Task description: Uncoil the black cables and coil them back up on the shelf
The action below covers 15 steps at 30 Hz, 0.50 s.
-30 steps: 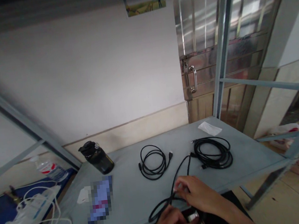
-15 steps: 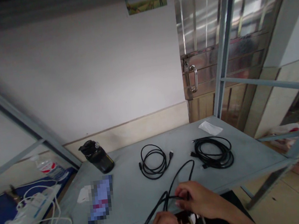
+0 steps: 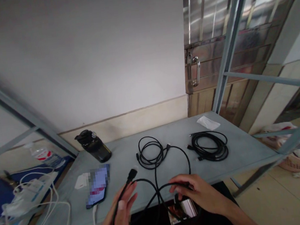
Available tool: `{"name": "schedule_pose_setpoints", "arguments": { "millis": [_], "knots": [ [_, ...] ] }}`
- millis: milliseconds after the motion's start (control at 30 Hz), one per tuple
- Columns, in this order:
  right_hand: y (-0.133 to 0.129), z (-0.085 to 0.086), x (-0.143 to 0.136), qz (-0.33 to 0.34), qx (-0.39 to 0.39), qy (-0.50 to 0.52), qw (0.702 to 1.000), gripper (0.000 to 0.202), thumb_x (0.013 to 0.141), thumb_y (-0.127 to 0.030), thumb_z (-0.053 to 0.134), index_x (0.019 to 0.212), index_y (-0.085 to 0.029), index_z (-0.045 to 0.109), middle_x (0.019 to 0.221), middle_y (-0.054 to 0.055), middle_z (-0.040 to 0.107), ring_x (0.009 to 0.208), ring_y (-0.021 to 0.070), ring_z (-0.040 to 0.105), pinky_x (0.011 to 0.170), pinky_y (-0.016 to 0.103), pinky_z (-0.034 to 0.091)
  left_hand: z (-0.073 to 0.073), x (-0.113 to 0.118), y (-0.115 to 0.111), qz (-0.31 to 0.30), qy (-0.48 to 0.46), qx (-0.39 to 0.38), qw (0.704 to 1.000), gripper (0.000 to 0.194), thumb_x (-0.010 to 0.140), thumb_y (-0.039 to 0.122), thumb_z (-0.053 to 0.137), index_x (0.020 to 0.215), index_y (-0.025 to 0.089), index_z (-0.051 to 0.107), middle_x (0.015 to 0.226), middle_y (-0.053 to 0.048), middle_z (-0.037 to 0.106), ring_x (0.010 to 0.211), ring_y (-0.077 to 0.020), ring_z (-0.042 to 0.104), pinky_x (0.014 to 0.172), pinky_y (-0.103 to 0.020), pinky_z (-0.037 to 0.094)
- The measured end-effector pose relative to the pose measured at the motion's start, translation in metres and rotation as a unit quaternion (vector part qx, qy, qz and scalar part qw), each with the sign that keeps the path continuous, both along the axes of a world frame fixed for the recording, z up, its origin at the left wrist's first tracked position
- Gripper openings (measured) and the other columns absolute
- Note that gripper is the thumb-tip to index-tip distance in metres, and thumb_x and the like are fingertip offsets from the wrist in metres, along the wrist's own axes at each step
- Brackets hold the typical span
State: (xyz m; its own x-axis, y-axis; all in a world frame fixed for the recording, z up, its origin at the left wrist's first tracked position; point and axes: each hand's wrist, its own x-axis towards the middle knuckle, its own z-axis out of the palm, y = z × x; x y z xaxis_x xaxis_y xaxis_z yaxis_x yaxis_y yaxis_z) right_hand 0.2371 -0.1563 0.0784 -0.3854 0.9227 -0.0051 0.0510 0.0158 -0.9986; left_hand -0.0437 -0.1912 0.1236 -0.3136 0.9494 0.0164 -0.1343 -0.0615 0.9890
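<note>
A long black cable (image 3: 170, 153) loops over the front of the grey table (image 3: 245, 149). My left hand (image 3: 120, 216) is raised near the table's front edge, with the cable's plug end (image 3: 132, 174) lying along its extended fingers. My right hand (image 3: 198, 193) pinches another stretch of the same cable further right. Two coiled black cables lie beyond: one at the table's middle (image 3: 150, 155), one to the right (image 3: 208, 145).
A dark bottle (image 3: 93, 147) lies at the back left, with a phone (image 3: 97, 186) and a white card (image 3: 80, 181) in front of it. A white packet (image 3: 208, 122) lies at the back right. White cords (image 3: 39, 206) and a plastic bottle (image 3: 44, 156) are left of the table. Metal frame posts (image 3: 226, 50) flank it.
My left hand rose from below the table edge, bringing the cable's plug end up and left. The cable's loop spread wider over the table. The view tilted down slightly.
</note>
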Motion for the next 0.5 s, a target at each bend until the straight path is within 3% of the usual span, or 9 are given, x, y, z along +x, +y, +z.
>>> {"name": "schedule_pose_setpoints", "arguments": {
  "millis": [67, 167, 267, 333, 433, 500],
  "knots": [
    [-0.004, 0.001, 0.003, -0.012, -0.006, -0.001, 1.0, 0.045, 0.11, -0.058, 0.066, 0.135, -0.025, 0.081, 0.121, 0.007, 0.084, 0.087, 0.0215, 0.076, 0.086, 0.034, 0.059, -0.005, -0.005, 0.006, 0.024, -0.05, 0.008, 0.998, 0.053, 0.09, 0.062, 0.089, 0.127, 0.023, 0.087, 0.148, -0.011, 0.079, 0.144, -0.0392, 0.071, 0.127, -0.052, 0.055],
    [-0.006, -0.001, 0.008, -0.055, -0.013, -0.019, 0.998, 0.045, 0.108, -0.059, 0.069, 0.133, -0.024, 0.081, 0.115, 0.006, 0.084, 0.08, 0.0193, 0.071, 0.077, 0.032, 0.056, -0.013, -0.011, 0.013, 0.044, -0.051, -0.002, 0.998, 0.053, 0.091, 0.064, 0.088, 0.128, 0.026, 0.086, 0.154, -0.008, 0.076, 0.138, -0.038, 0.074, 0.128, -0.054, 0.054],
    [-0.006, -0.009, 0.014, -0.101, 0.012, -0.078, 0.992, 0.037, 0.105, -0.054, 0.073, 0.128, -0.025, 0.083, 0.11, 0.004, 0.084, 0.088, 0.0212, 0.07, 0.079, 0.032, 0.054, -0.021, -0.019, 0.017, 0.012, -0.009, -0.063, 0.998, 0.06, 0.089, 0.073, 0.085, 0.125, 0.024, 0.086, 0.153, -0.011, 0.077, 0.133, -0.0383, 0.078, 0.12, -0.049, 0.06],
    [-0.006, -0.017, 0.016, -0.115, 0.042, -0.138, 0.983, 0.029, 0.105, -0.044, 0.074, 0.127, -0.026, 0.081, 0.113, 0.003, 0.084, 0.09, 0.0222, 0.07, 0.083, 0.034, 0.056, -0.024, -0.022, 0.018, -0.033, 0.011, -0.107, 0.994, 0.067, 0.088, 0.078, 0.083, 0.123, 0.021, 0.087, 0.151, -0.013, 0.078, 0.126, -0.0387, 0.08, 0.106, -0.044, 0.068],
    [-0.007, -0.032, 0.015, -0.152, 0.121, -0.26, 0.946, 0.027, 0.102, -0.029, 0.074, 0.129, -0.024, 0.076, 0.127, 0.008, 0.081, 0.094, 0.0253, 0.076, 0.09, 0.039, 0.061, -0.025, -0.019, 0.017, -0.071, 0.014, -0.128, 0.989, 0.069, 0.085, 0.081, 0.082, 0.119, 0.021, 0.087, 0.153, -0.015, 0.076, 0.107, -0.0366, 0.085, 0.082, -0.04, 0.071],
    [-0.008, -0.039, 0.011, -0.187, 0.193, -0.355, 0.895, 0.03, 0.103, -0.025, 0.072, 0.132, -0.021, 0.073, 0.141, 0.016, 0.075, 0.1, 0.0297, 0.08, 0.09, 0.043, 0.065, -0.021, -0.012, 0.015, -0.079, 0.003, -0.121, 0.99, 0.067, 0.085, 0.079, 0.084, 0.116, 0.02, 0.087, 0.154, -0.016, 0.075, 0.094, -0.0332, 0.085, 0.074, -0.039, 0.069]
  ]
}}
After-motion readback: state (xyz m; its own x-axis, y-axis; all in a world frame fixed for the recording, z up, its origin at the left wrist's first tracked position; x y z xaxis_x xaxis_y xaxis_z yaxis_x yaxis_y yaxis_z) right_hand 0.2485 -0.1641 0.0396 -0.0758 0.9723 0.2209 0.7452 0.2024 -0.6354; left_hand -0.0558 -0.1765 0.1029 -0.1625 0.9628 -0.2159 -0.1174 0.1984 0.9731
